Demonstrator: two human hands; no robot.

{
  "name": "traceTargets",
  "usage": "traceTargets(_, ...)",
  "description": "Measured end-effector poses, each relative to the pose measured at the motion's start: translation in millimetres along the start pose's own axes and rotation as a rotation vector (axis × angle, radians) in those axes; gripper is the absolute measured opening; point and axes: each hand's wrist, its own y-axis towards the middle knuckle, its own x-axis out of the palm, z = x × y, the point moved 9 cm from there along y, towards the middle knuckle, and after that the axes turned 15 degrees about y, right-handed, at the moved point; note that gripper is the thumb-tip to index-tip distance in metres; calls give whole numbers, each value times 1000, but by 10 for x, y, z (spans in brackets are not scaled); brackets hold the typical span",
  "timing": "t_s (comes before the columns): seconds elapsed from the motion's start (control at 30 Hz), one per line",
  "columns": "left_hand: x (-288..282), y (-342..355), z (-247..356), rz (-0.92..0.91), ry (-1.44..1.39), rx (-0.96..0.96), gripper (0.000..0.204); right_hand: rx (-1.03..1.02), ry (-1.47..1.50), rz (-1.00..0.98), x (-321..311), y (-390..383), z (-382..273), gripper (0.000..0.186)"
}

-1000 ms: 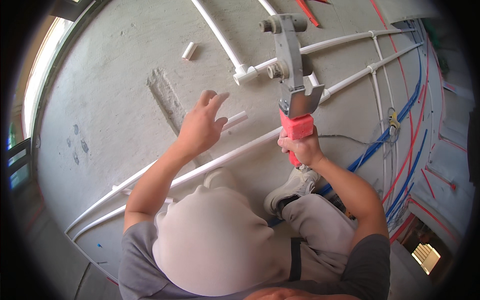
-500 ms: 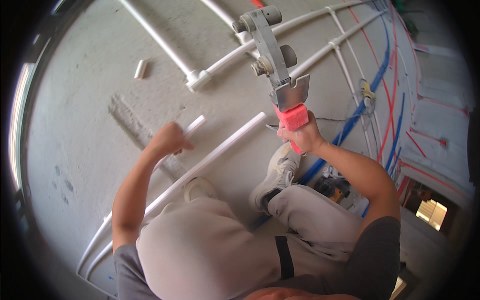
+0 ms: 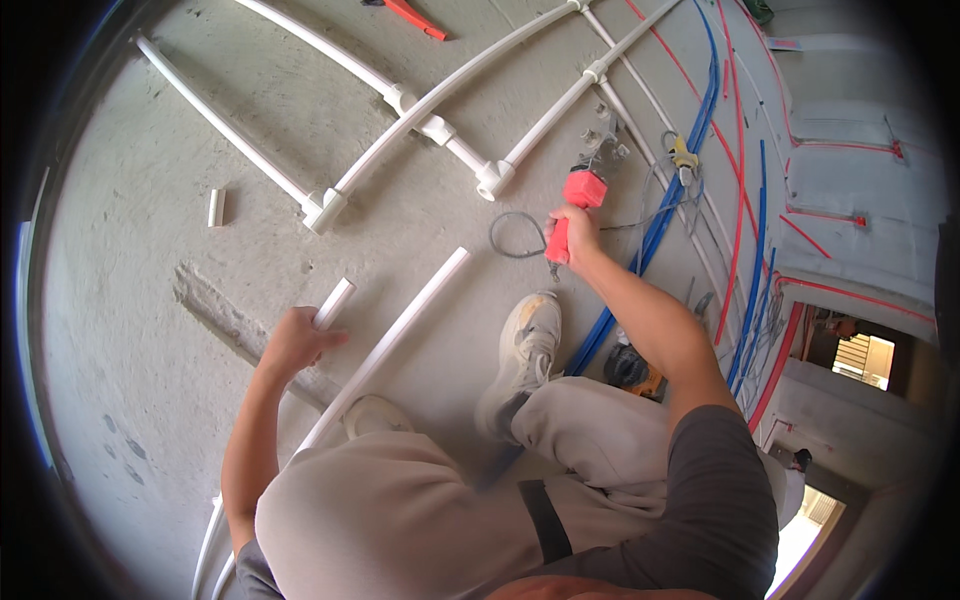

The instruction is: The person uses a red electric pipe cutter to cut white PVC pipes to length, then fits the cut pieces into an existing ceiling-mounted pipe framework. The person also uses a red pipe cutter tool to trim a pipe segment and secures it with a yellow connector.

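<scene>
My left hand (image 3: 298, 342) is wrapped round a white plastic pipe (image 3: 336, 303) close to its end, with the thumb standing out. A second white pipe (image 3: 400, 340) runs alongside, between that hand and my knee, its end pointing away from me. My right hand (image 3: 574, 236) grips the red handle of a pipe fusion welder (image 3: 585, 187). The welder's metal heating head (image 3: 606, 140) points away from me, low over the floor. A thin grey cord (image 3: 515, 216) loops beside the handle.
Joined white pipes with a corner fitting (image 3: 323, 212) and another elbow (image 3: 494, 180) lie ahead. A short pipe offcut (image 3: 216, 208) lies at left, an orange-handled tool (image 3: 415, 18) at the far side. Blue conduits (image 3: 655, 235) and a power tool (image 3: 635, 370) are at right.
The welder has swung from raised up near me to low over the floor, the right hand going down with it. The view has shifted; the left hand still holds its pipe.
</scene>
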Motion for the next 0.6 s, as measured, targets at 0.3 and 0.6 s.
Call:
traceTargets(0.3,-58,-134,-124,115,98,-43,33,-19,-274,-59,-89,194,42,32)
traceTargets(0.6,-106,-388,-345,264,362,-177,49,-109,-2067,-444,877,-529,-509,55)
